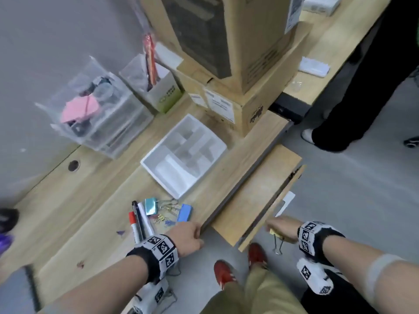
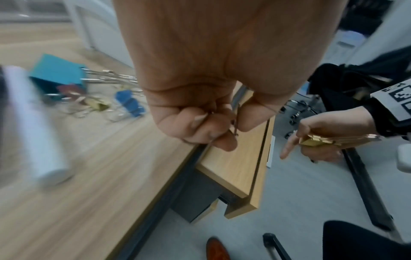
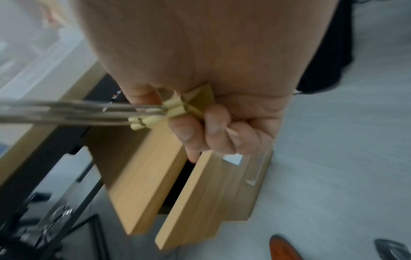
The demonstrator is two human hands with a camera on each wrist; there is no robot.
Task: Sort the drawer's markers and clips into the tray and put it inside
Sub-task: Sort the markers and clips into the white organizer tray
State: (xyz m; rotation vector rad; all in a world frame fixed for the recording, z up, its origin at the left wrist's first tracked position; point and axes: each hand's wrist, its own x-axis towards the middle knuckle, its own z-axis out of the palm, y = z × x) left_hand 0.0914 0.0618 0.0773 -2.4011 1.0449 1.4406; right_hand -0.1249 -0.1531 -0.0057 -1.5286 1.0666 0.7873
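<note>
Right hand (image 1: 282,230) fingers grasp a gold metal binder clip (image 3: 189,103), lifted clear of the open wooden drawer (image 1: 256,196); left hand (image 1: 187,237) fingers pinch thin wire clips (image 2: 235,128), likely bound for the tabletop (image 1: 90,211).

The tray (image 1: 156,165) lies on the desk (image 1: 90,200) near its front edge, above the open drawer (image 1: 256,193); markers (image 1: 139,219) and clips (image 1: 167,210) lie just beside the tray's near corner.

Black wristbands (image 1: 156,250) bearing white coded tags, khaki trousers (image 1: 256,288), red shoes (image 1: 224,274).
</note>
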